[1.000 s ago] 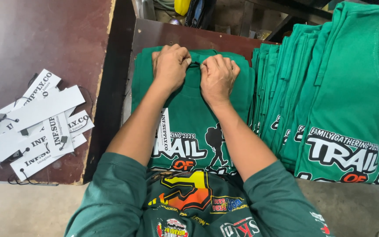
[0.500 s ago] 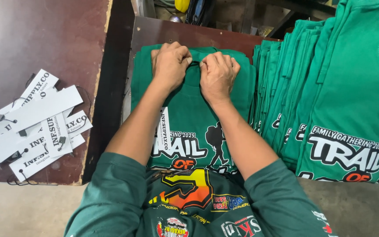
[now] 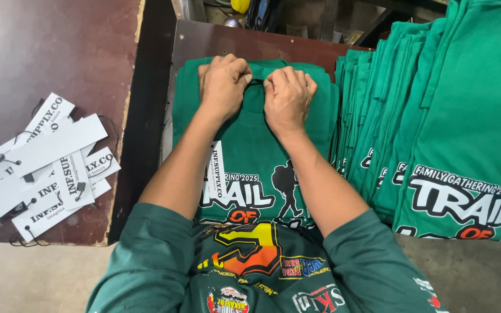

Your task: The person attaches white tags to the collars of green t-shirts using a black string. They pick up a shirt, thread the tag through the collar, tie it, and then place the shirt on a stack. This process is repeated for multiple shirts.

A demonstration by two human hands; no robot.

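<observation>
A folded green T-shirt (image 3: 256, 156) with a white and orange print lies in front of me on a small dark board. Both hands pinch its collar at the far edge: my left hand (image 3: 223, 84) on the left side, my right hand (image 3: 288, 95) on the right, fingers curled tight on the fabric. A white paper tag (image 3: 215, 177) lies on the shirt beside my left forearm. What sits between my fingertips at the collar is hidden.
A fanned stack of folded green T-shirts (image 3: 436, 133) fills the right side. A loose pile of white paper hang tags (image 3: 42, 165) with black strings lies on the dark brown table (image 3: 59, 52) at the left. Clutter sits behind the board.
Both hands stay on the collar with only tiny finger movement; nothing else has moved.
</observation>
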